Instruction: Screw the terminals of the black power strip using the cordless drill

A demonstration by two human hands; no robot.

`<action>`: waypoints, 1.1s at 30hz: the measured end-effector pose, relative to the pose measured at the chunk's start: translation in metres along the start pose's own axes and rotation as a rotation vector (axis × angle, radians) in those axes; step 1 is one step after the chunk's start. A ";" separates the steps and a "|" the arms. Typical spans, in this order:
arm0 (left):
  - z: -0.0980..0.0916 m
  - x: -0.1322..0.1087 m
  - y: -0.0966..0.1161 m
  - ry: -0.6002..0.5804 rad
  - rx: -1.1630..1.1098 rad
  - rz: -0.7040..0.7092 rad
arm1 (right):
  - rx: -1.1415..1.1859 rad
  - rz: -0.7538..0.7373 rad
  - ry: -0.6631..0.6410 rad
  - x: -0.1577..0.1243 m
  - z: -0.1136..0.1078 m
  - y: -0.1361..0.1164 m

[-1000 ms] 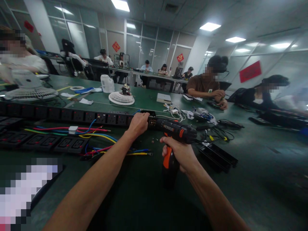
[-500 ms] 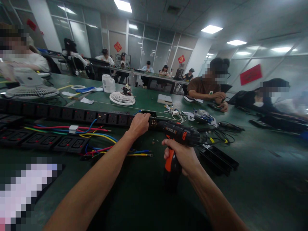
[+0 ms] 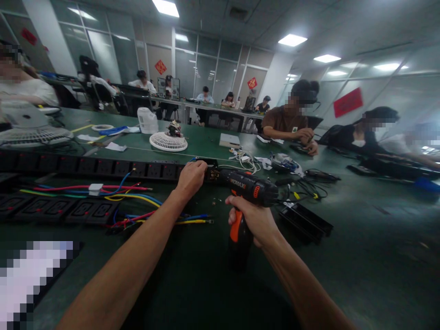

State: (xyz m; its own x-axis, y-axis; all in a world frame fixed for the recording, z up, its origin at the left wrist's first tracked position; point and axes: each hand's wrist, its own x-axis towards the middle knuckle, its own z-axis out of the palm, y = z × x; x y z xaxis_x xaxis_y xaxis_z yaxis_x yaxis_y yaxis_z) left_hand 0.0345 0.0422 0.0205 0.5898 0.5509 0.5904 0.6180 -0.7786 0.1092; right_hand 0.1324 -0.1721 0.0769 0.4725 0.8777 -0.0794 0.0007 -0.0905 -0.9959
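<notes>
A long black socket strip (image 3: 106, 168) with small red marks lies across the green table. At its right end my left hand (image 3: 192, 178) is closed, fingers pressed together on the strip's end. My right hand (image 3: 252, 213) grips a black and orange power drill (image 3: 256, 187) by its handle. The drill's nose points left at brass-coloured parts (image 3: 214, 174) beside my left fingers; whether the tip touches them I cannot tell. Red, blue, green and yellow wires (image 3: 137, 195) run in front of the strip, over a shorter socket strip (image 3: 65, 208).
Right of the drill lie black trays (image 3: 305, 220) and black cables (image 3: 312, 190). Behind the strip stand a white fan grille (image 3: 168, 141), a white jug (image 3: 147, 120) and a tangle of pale cable (image 3: 249, 160). A person in brown (image 3: 287, 119) works across the table.
The whole view has shifted slightly, so things appear a little further left. My left hand remains at the strip's end, and my right hand still holds the drill.
</notes>
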 end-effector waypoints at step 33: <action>0.002 -0.003 -0.004 0.041 -0.130 -0.079 | -0.037 0.026 0.016 0.001 0.002 -0.004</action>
State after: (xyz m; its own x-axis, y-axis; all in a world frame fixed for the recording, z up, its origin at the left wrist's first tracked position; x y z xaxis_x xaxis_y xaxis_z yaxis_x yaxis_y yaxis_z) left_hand 0.0317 0.0443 0.0168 0.5183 0.6014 0.6080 0.5876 -0.7670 0.2579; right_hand 0.1312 -0.1702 0.0807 0.4868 0.8673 -0.1039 0.0211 -0.1306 -0.9912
